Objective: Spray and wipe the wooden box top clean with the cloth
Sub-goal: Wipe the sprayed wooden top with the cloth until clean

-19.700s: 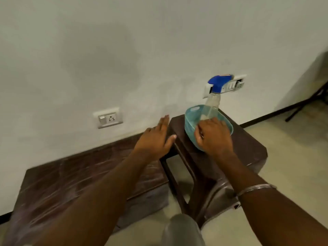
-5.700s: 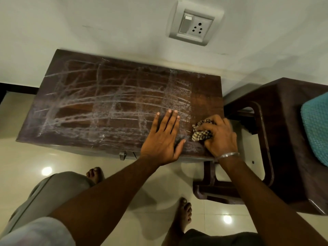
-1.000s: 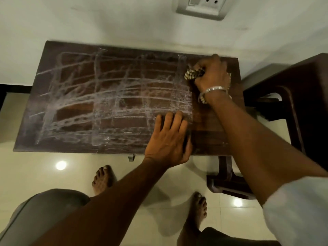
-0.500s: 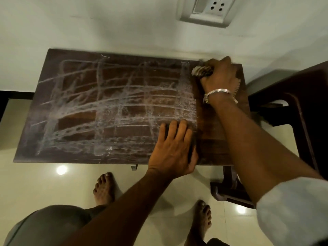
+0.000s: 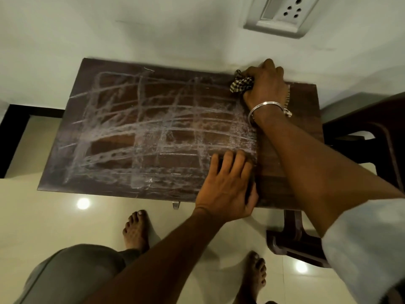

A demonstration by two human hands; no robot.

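Observation:
The dark wooden box top [image 5: 122,132] lies below me against the white wall, covered with whitish criss-cross streaks over its left and middle. A strip at its right end looks darker and free of streaks. My right hand [image 5: 266,84] grips a bunched checked cloth [image 5: 241,84] at the far right corner of the top, by the wall. My left hand [image 5: 228,185] rests flat with straight fingers on the near edge of the top, right of centre. The spray bottle is out of view.
A dark wooden stool [image 5: 370,150] stands close to the box's right end. A wall socket [image 5: 282,14] sits above the box. My bare feet [image 5: 135,231] stand on the glossy tiled floor [image 5: 65,220] in front of the box.
My right hand has kept the cloth at the far right corner over the last second, shifting slightly along the back edge. My left hand has stayed pressed on the near edge.

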